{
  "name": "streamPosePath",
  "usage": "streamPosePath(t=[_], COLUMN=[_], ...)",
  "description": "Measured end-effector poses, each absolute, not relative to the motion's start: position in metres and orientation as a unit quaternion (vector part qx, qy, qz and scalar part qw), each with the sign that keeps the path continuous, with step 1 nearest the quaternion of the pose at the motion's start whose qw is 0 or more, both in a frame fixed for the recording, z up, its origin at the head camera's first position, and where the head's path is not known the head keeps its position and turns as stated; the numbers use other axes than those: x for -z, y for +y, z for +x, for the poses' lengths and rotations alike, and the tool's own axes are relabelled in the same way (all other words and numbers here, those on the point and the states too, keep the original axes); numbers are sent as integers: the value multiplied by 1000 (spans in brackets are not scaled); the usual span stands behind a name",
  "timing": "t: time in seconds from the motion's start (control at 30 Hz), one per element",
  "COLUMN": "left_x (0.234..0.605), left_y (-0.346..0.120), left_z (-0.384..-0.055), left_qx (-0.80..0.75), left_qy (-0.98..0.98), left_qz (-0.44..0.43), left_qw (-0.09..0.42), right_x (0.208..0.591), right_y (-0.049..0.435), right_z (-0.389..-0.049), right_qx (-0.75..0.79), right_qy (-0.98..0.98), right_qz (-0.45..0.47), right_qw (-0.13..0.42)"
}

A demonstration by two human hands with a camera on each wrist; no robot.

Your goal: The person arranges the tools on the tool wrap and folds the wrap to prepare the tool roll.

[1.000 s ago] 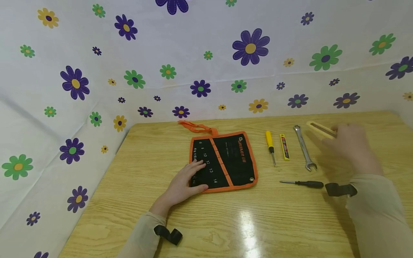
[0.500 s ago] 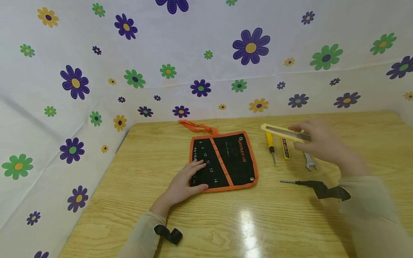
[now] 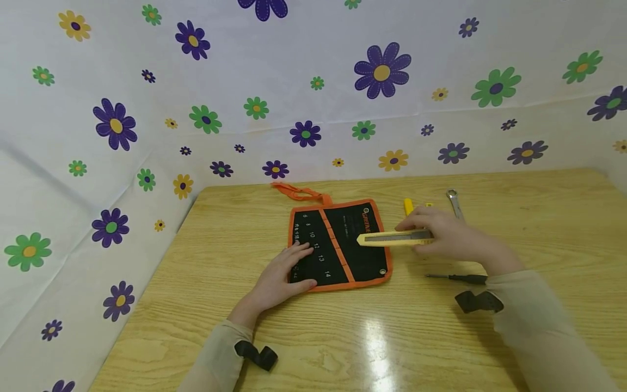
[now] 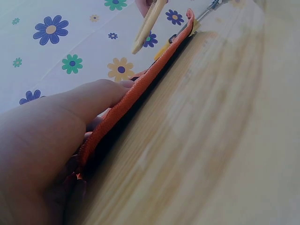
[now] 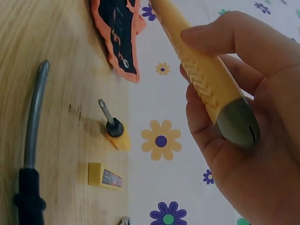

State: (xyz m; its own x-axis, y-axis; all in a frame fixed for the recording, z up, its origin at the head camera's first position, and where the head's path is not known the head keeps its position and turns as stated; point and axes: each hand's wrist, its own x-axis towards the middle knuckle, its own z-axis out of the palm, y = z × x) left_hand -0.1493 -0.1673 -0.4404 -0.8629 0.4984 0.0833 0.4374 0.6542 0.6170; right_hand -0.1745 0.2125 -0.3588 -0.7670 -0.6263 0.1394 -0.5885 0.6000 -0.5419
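A yellow utility knife [image 3: 392, 238] is held in my right hand [image 3: 448, 235], pinched between thumb and fingers. Its slim end reaches over the right part of a black tool pouch [image 3: 360, 256] with orange trim, and the dark butt end [image 5: 237, 123] lies by the palm in the right wrist view. My left hand [image 3: 279, 277] rests on the pouch's left side with fingers spread over the printed size numbers. In the left wrist view, the thumb [image 4: 101, 96] lies on the orange border [image 4: 126, 101] of the pouch.
Right of the pouch lie a yellow-handled screwdriver [image 3: 409, 206] and a small yellow box [image 5: 105, 176], both partly covered by my right hand in the head view. A wrench [image 3: 455, 203] and a black screwdriver [image 3: 465, 278] are beyond. An orange strap [image 3: 299, 191] trails behind the pouch.
My right hand has carried the utility knife leftward from the table's right side, past the wrench, to over the pouch's right edge. The left hand stays put on the pouch.
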Motion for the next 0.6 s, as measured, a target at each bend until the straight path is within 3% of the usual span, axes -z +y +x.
streamPosePath(t=[0.6], left_x=[441], left_y=[-167], left_z=[-150], left_qx=[-329], left_qy=[907], left_qz=[259], left_qw=[48], right_x=[367], right_y=[200], right_z=[-174], right_qx=[287], right_qy=[875], right_qz=[-384], right_qw=[73])
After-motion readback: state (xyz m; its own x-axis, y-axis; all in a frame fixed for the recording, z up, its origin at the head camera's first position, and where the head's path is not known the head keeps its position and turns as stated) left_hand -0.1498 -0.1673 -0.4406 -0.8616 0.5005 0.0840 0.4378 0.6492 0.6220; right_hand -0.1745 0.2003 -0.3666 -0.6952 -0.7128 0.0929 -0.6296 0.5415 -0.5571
